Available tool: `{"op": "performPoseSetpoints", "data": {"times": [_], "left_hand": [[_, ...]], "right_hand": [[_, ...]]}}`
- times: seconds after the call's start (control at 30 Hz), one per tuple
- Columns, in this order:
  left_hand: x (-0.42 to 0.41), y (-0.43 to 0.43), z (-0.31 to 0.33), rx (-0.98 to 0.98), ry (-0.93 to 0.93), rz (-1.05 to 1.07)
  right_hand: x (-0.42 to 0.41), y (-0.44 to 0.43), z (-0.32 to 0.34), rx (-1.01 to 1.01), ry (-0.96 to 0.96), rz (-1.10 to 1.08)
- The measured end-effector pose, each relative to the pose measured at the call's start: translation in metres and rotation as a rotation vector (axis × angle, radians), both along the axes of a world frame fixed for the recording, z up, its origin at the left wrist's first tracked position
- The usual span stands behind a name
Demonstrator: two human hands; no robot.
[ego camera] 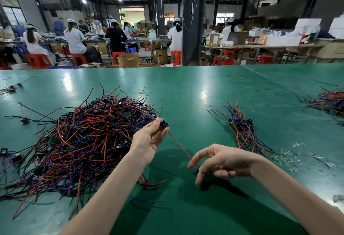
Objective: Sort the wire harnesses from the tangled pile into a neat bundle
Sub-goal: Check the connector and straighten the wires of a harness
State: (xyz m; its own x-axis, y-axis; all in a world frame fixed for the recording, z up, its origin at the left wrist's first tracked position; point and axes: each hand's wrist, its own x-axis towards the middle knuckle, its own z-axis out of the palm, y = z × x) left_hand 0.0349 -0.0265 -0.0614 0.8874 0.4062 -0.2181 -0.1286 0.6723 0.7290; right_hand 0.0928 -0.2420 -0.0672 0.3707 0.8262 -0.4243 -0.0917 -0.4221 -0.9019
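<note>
Here, left hand (149,138), right hand (223,162) pinching harness (164,123) — beside pile (89,138) edge

1. I see a green table (186,89), glossy, with a seam line (270,80) running across its far right part.
2. A tangled pile (83,138) of red, blue and black wire harnesses lies on the left half.
3. A neat bundle (242,128) lies right of centre, well apart from the pile, its connectors grouped together.
4. A second heap (329,100) lies at the right edge, partly out of frame.
5. Loose harnesses (11,87) lie at the far left.
6. A single red wire (235,77) lies far back.
7. Clear plastic scraps (290,156) lie near the bundle's near end.
</note>
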Motion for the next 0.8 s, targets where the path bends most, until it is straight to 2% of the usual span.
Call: {"op": "performPoseSetpoints", "data": {"times": [0.23,0.43,0.57,0.8], "left_hand": [[-0.002,-0.007,0.004,-0.093,0.032,-0.11],[-0.003,-0.015,0.003,-0.098,0.086,-0.191],[-0.004,-0.025,-0.005,-0.043,0.142,-0.266],[-0.003,-0.036,-0.013,0.118,0.199,-0.34]], "right_hand": [[0.013,-0.006,0.004,0.031,-0.021,0.0],[0.003,0.007,0.001,0.182,-0.107,-0.265],[-0.005,0.019,-0.005,0.262,-0.147,-0.394],[-0.012,0.026,-0.01,0.314,-0.182,-0.48]]}}
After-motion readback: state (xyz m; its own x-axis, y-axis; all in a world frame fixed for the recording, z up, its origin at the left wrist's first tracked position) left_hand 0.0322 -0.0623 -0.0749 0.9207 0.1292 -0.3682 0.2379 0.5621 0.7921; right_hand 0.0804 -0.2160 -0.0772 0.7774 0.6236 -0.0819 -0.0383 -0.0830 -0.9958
